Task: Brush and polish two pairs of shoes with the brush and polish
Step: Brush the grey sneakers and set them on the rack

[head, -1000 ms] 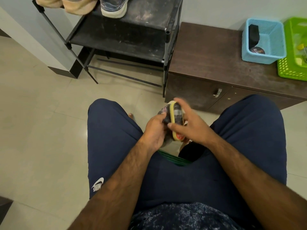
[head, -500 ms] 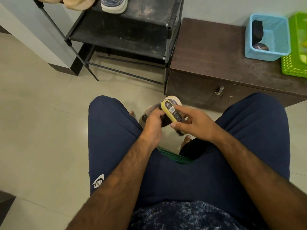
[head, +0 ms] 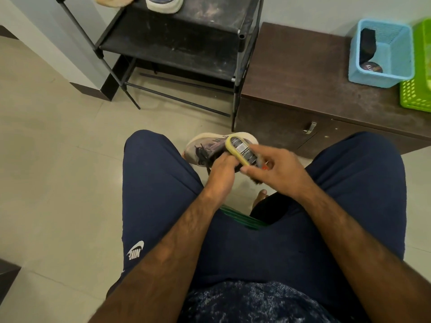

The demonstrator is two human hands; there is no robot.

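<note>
Shoe care under way: a seated person's left hand grips a grey-purple lace-up sneaker with a cream sole near its opening. The right hand, close beside, pinches a yellow oval plastic-backed brush against the upper. The shoe looks light, its fabric soft over a stiffer sole, so the collar seems the firm hold. The rigid brush suits an edge grip. A round dark polish tin lies well beyond the right hand.

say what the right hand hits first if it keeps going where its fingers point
Probably the left hand gripping the grey lace-up sneaker; the right hand, holding the yellow-backed brush, points leftward at it.
</note>
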